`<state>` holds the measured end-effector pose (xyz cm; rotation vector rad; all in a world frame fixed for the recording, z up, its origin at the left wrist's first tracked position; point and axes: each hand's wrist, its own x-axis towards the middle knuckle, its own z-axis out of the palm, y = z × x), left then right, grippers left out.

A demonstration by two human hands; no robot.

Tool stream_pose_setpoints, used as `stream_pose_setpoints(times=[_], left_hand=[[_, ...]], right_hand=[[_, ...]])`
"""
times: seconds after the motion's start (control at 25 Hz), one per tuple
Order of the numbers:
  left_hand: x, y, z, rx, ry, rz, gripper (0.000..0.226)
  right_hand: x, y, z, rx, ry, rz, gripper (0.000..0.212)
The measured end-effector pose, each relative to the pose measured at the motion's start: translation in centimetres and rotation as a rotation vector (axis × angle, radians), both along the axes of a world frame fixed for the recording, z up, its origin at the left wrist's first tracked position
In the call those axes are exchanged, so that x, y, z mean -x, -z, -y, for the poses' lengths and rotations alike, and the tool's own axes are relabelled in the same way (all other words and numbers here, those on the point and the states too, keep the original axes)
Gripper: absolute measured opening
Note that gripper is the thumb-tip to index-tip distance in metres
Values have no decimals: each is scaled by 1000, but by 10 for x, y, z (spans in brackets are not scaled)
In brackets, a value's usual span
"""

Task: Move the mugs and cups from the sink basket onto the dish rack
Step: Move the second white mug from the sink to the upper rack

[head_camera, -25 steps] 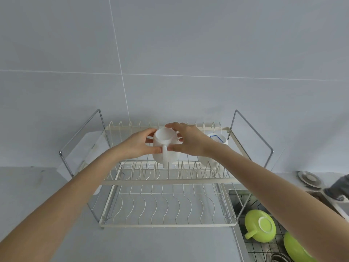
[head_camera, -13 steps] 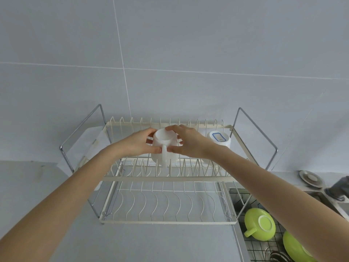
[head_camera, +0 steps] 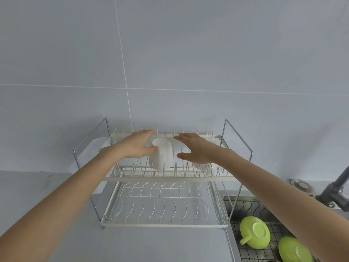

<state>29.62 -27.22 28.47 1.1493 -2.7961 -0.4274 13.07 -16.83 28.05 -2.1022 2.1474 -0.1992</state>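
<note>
A white mug (head_camera: 162,156) stands upside down on the upper tier of the cream wire dish rack (head_camera: 162,179), its handle facing me. My left hand (head_camera: 136,146) is spread beside it on the left, the thumb just touching its edge. My right hand (head_camera: 196,150) hovers open to the right of the mug, apart from it, and covers most of a second white cup (head_camera: 203,167) on the same tier. Two green mugs (head_camera: 255,235) (head_camera: 294,250) lie upside down in the sink basket (head_camera: 245,205) at the lower right.
The rack's lower tier (head_camera: 164,208) holds nothing. A dark faucet (head_camera: 336,191) and a metal drain lid (head_camera: 300,186) are at the right. A grey counter runs to the left and in front, and a tiled wall rises behind.
Both hands held the white mug over the upper tier before. The mug now rests on the rack and both hands have opened and spread away from it.
</note>
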Motion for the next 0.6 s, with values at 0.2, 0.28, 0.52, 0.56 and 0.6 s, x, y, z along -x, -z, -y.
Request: stream_pose_setpoints(times=[0.2,0.28,0.52,0.56,0.6], left_hand=[[12,-30,-42,203,34,33,67],[23,-39,-62,278,61,22,68],[76,-46,-116,344,131,28,69],[87,-45,-123,337,142,21,69],[98,-44,-129,329,151,17,69]], right_hand=[[19,-22,-42,83,45,-69,64],[30,-28,-61,129,72,-88,64],[73,-33,-121,183,168,-130,64],[83,-33,-130,180,184,-135,64],[92,-33,-139,176,199,-139,64]])
